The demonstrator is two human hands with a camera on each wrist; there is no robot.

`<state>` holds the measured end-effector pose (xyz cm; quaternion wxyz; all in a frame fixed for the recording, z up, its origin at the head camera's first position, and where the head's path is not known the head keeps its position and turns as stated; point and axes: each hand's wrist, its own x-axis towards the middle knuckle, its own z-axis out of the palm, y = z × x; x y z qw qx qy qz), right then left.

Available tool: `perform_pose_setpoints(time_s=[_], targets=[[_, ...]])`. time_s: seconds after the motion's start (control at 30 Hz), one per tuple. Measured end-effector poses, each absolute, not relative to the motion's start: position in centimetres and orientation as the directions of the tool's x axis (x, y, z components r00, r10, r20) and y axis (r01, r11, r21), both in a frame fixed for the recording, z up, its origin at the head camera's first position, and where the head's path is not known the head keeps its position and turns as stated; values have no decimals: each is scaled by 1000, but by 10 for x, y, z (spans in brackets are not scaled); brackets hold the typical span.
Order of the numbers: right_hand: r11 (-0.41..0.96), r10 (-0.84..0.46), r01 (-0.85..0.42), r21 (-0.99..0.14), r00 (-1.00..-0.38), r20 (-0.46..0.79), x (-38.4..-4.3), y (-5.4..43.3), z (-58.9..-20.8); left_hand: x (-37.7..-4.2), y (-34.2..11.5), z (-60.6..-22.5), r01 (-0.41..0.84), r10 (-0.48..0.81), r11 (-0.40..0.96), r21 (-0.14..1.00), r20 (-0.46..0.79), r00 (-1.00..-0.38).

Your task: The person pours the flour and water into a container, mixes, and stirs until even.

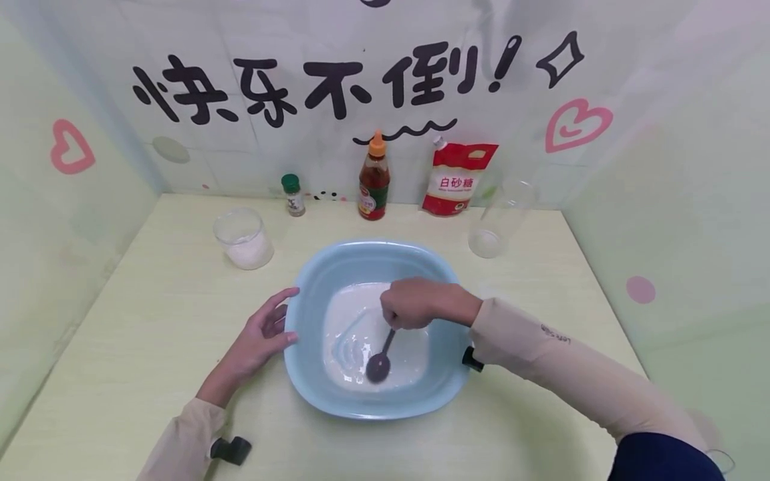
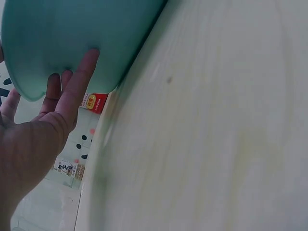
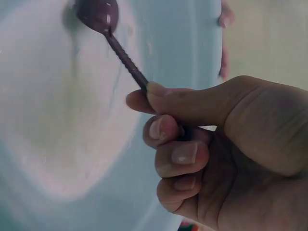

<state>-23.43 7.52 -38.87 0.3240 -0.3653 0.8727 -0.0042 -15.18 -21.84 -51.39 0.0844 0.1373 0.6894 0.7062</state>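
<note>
A light-blue plastic basin (image 1: 373,407) stands on the table with a white, glossy wet mixture (image 1: 415,361) spread over its floor. My right hand (image 1: 415,302) is over the basin and grips a dark brown spoon (image 1: 379,366) by its handle. In the right wrist view, thumb and index finger pinch the handle (image 3: 126,60) while the other fingers curl in. The spoon's bowl points down at the mixture. At the basin's left side, my left hand (image 1: 255,341) rests spread fingers (image 2: 79,82) against the outer wall, with fingertips reaching the rim.
Behind the basin stand a clear glass with white powder (image 1: 248,247), a green-capped shaker (image 1: 293,195), a sauce bottle with an orange cap (image 1: 373,180) and a red-and-white sugar pouch (image 1: 454,179). A tall clear container (image 1: 490,237) is at the back right. Printed walls enclose the table.
</note>
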Motion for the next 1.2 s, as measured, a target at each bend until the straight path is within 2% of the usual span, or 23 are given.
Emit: perform_pose_setpoints(time_s=[0.1, 0.23, 0.37, 0.5, 0.7, 0.93, 1.03, 1.2], targets=[[771, -599, -602, -206, -576, -556, -247, 90, -385, -152, -219, -513, 73, 309, -41, 996, 82, -948], [811, -563, -559, -171, -669, -485, -269, 99, -383, -152, -220, -513, 69, 309, -45, 997, 79, -948], [817, -566, -547, -181, -703, -432, -279, 90, -384, -152, -219, -514, 59, 314, -43, 997, 70, -947], [774, -628, -595, -217, -676, -386, -276, 70, -388, -152, -219, -514, 65, 308, -40, 997, 75, -949], [670, -736, -706, -230, -591, -331, -256, 46, -394, -152, -218, -515, 62, 302, -24, 998, 67, -951], [625, -760, -733, -269, -493, -423, -225, 44, -392, -153, -219, -514, 58, 308, -38, 998, 66, -949], [641, -742, -712, -286, -479, -469, -220, 53, -391, -153, -220, -513, 49, 307, -34, 998, 57, -950], [703, -676, -664, -253, -516, -526, -223, 79, -387, -152, -221, -512, 31, 306, -4, 1000, 30, -952]])
